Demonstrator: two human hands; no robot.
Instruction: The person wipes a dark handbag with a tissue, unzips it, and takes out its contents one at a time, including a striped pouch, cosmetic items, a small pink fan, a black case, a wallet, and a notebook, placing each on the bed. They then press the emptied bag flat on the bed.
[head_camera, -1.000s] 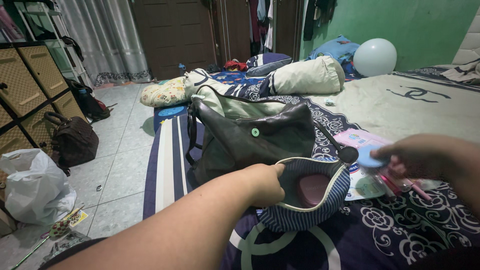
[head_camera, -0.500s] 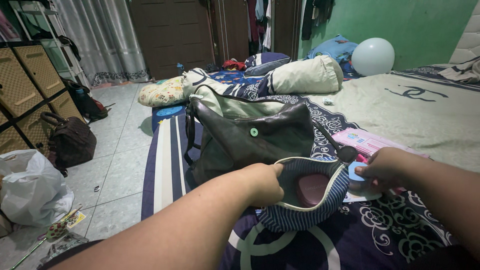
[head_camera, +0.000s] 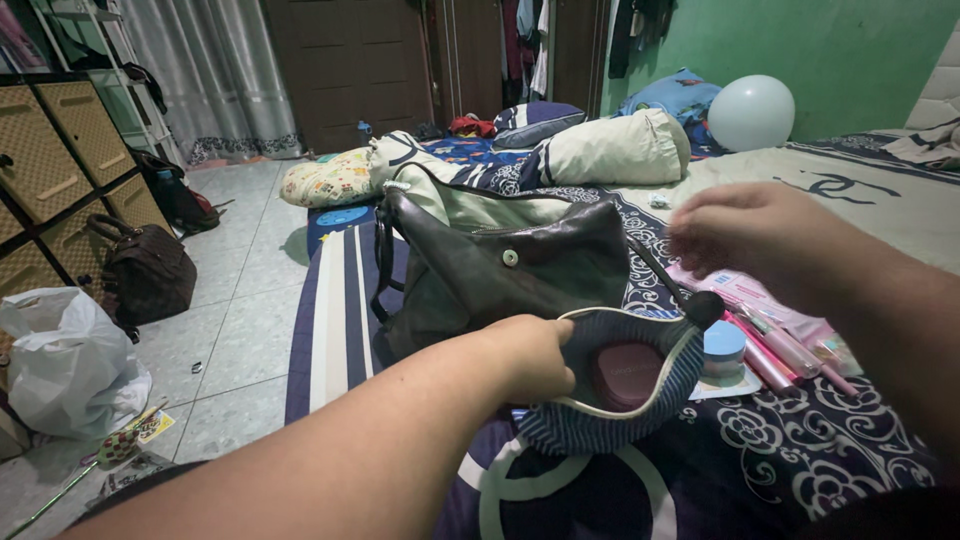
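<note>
Left hand (head_camera: 530, 352) grips the rim of a striped zip pouch (head_camera: 610, 400), fingers closed on its edge, holding it open; the pouch lies on the bed (head_camera: 860, 440), with a round maroon compact (head_camera: 625, 375) inside. Right hand (head_camera: 765, 240) hovers blurred above, empty, fingers loosely curled. Just right of the pouch: a pale blue jar (head_camera: 722, 345) and pink tubes (head_camera: 780, 345). Dark leather handbag (head_camera: 500, 270) right behind. Pillows (head_camera: 610, 150) and a white balloon (head_camera: 750, 112) further back. Tiled floor (head_camera: 240, 300) on the left has a brown bag (head_camera: 145, 270) and a white plastic bag (head_camera: 65, 365).
</note>
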